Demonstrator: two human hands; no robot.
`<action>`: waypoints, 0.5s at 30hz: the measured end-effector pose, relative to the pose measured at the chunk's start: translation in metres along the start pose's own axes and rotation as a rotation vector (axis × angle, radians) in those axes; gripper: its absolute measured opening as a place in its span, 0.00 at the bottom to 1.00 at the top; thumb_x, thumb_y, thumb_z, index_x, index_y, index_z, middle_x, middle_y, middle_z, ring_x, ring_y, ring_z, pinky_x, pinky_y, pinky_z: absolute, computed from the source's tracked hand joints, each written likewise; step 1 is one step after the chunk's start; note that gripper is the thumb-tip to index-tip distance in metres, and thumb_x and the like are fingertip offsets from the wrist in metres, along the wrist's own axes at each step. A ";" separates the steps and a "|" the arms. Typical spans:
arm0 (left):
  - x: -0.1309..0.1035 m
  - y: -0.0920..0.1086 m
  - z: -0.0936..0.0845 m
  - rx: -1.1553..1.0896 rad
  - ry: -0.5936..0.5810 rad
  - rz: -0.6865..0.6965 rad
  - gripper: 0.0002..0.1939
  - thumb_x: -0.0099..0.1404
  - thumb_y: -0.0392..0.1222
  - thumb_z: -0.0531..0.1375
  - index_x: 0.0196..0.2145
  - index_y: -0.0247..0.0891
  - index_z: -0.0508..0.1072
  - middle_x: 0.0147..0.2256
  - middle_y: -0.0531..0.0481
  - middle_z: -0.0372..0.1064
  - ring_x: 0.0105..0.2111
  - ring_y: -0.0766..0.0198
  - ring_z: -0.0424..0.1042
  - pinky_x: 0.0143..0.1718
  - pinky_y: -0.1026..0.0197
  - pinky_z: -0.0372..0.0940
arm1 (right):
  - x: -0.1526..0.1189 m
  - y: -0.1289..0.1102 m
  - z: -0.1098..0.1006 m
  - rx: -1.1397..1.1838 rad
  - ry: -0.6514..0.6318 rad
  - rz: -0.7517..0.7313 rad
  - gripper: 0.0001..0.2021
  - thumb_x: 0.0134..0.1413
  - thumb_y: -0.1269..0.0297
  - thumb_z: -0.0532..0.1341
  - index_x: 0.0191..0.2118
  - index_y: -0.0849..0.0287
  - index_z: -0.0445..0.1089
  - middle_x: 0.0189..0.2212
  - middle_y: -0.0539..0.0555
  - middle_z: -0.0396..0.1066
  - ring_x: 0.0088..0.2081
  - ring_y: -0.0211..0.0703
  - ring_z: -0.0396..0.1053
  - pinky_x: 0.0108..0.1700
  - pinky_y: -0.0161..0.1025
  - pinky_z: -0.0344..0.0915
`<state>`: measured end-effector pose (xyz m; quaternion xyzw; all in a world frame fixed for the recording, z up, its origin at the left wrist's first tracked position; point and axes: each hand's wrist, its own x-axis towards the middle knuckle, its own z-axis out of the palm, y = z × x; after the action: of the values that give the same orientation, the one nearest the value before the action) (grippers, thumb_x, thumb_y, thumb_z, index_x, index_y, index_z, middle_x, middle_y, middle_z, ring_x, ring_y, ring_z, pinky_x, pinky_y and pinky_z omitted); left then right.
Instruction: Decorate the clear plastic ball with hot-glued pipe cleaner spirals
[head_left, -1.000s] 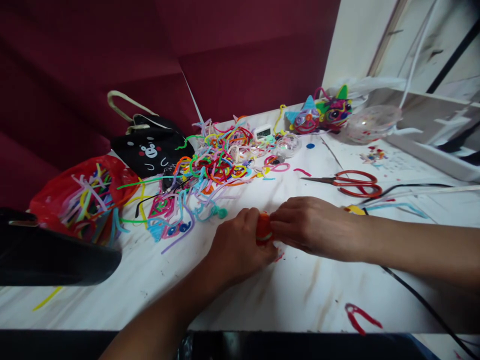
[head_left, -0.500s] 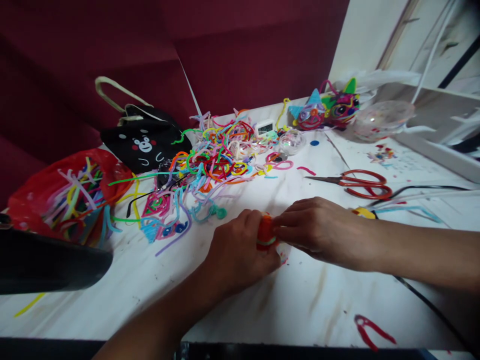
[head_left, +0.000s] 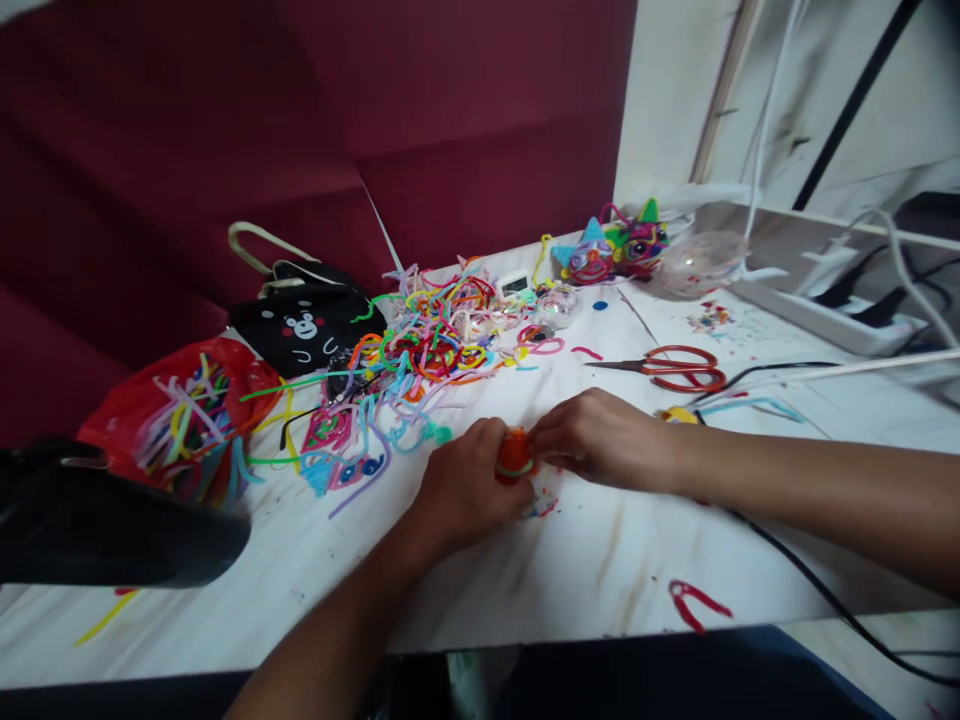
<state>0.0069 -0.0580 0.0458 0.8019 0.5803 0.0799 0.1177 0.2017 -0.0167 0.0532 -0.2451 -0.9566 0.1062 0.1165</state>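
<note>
A small rounded orange piece (head_left: 514, 456) with a pale green band sits between my two hands over the white table. My left hand (head_left: 466, 482) grips it from the left, with thumb and fingers closed round it. At its right side the fingers of my right hand (head_left: 604, 438) are pinched together against it; whatever is between those fingertips is hidden. A clear patch with coloured specks (head_left: 547, 492) shows just below the orange piece, partly covered by my left hand. Red-handled scissors (head_left: 686, 370) lie beyond my right hand.
A heap of coloured pipe cleaners (head_left: 442, 335) spreads across the back, beside a black bag (head_left: 300, 310). A red plastic bag (head_left: 112, 425) of strips is at left, behind a dark cylinder (head_left: 135, 530). Red snips (head_left: 694, 605) lie near the front edge. A black cable (head_left: 795, 565) runs under my right arm.
The view has shifted, so the table contents sit further left or closer together in the picture. Both hands remain at the orange piece, with little visible change in their grip.
</note>
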 end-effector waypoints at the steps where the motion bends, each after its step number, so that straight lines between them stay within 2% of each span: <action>1: -0.001 -0.002 -0.001 -0.013 0.001 0.021 0.11 0.58 0.44 0.58 0.39 0.41 0.66 0.37 0.50 0.70 0.36 0.56 0.72 0.33 0.59 0.59 | 0.000 0.000 0.000 0.004 -0.003 0.016 0.09 0.57 0.74 0.59 0.34 0.60 0.78 0.35 0.56 0.81 0.36 0.43 0.76 0.33 0.35 0.61; 4: -0.001 -0.010 -0.003 -0.078 -0.011 0.093 0.09 0.62 0.46 0.57 0.39 0.41 0.66 0.37 0.51 0.69 0.36 0.59 0.70 0.35 0.60 0.60 | 0.001 -0.002 -0.001 0.008 -0.005 0.057 0.10 0.57 0.75 0.59 0.35 0.61 0.78 0.36 0.57 0.81 0.37 0.43 0.76 0.34 0.36 0.61; 8: 0.001 -0.019 -0.003 -0.198 -0.032 0.174 0.12 0.65 0.51 0.55 0.39 0.40 0.67 0.37 0.52 0.69 0.36 0.60 0.69 0.36 0.60 0.61 | 0.001 -0.007 0.000 -0.005 0.002 0.104 0.11 0.55 0.76 0.59 0.36 0.58 0.79 0.36 0.56 0.81 0.37 0.42 0.76 0.34 0.36 0.59; 15: 0.002 -0.011 0.003 -0.198 0.028 0.069 0.07 0.58 0.41 0.57 0.35 0.42 0.63 0.33 0.55 0.65 0.33 0.61 0.67 0.34 0.60 0.57 | 0.013 -0.016 -0.008 -0.018 -0.017 0.165 0.08 0.49 0.77 0.62 0.33 0.62 0.78 0.35 0.59 0.80 0.37 0.45 0.75 0.36 0.36 0.60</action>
<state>-0.0018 -0.0535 0.0394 0.8046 0.5433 0.1521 0.1852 0.1858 -0.0226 0.0673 -0.3231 -0.9351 0.1089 0.0971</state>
